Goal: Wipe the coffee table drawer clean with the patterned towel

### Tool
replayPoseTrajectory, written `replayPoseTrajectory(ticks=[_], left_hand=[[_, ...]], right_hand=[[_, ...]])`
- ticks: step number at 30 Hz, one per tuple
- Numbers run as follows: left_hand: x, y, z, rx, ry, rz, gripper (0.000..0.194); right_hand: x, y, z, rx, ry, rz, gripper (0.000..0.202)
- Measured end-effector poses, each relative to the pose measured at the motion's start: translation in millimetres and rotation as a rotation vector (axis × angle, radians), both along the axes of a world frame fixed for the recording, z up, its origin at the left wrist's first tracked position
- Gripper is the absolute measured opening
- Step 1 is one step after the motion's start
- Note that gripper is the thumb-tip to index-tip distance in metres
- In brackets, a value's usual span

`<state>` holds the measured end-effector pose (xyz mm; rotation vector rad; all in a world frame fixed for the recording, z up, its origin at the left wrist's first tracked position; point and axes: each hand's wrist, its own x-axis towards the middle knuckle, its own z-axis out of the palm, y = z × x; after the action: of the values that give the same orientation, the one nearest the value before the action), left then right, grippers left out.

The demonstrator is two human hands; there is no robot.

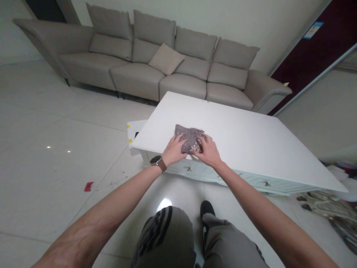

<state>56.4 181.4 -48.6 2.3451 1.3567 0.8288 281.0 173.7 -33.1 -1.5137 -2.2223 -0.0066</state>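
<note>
A small folded piece of grey-purple knitwear [190, 136] lies near the front edge of a white coffee table [237, 137]. It has a cream pattern at its lower right corner; whether it is a hat, a sock or something else I cannot tell. On its left side my left hand [174, 149] grips it, fingers over the top and thumb at the near edge. A watch with a brown strap [161, 164] is on that wrist. My right hand [209, 150] holds the patterned right side with curled fingers, partly covering it.
A grey sofa [136, 76] with a beige cushion [167, 58] stands behind the table. Drawers with small knobs [189, 169] line the table's front. A red scrap [88, 186] lies on the tiled floor at left. Piled items [334, 208] sit at right.
</note>
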Motion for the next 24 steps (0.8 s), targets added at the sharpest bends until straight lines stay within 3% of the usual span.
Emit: replayPoseTrajectory(ticks=[3,6,9,12,14,19,24], left_hand=[[-9,9,2.5,-0.096,0.142,-0.02,0.078],[-11,10,11.7,-0.144,0.224,0.004,0.087],[-12,-4,27.2,-0.085,0.224,0.048,0.089],[-19,-31,44.9,-0.024,0.204,0.055,0.071],[-28,-53,56.5,-0.074,0.23,0.042,0.055],[-42,-107,89.0,-0.274,0.346,-0.077,0.039],[-29,-155,124.3,-0.334,0.404,-0.194,0.035]], right_hand=[[0,-6,-4.5,-0.138,-0.183,0.154,0.092],[-3,-4,-2.7,-0.223,-0.253,0.101,0.089],[-6,-8,13.8,-0.3,-0.309,0.002,0.075],[-3,-31,34.3,-0.274,-0.334,-0.032,0.064],[6,-54,43.7,-0.272,-0.362,-0.027,0.057],[40,-101,57.4,-0.564,-0.418,-0.068,0.056],[51,-119,68.6,-0.731,-0.433,-0.049,0.044]])
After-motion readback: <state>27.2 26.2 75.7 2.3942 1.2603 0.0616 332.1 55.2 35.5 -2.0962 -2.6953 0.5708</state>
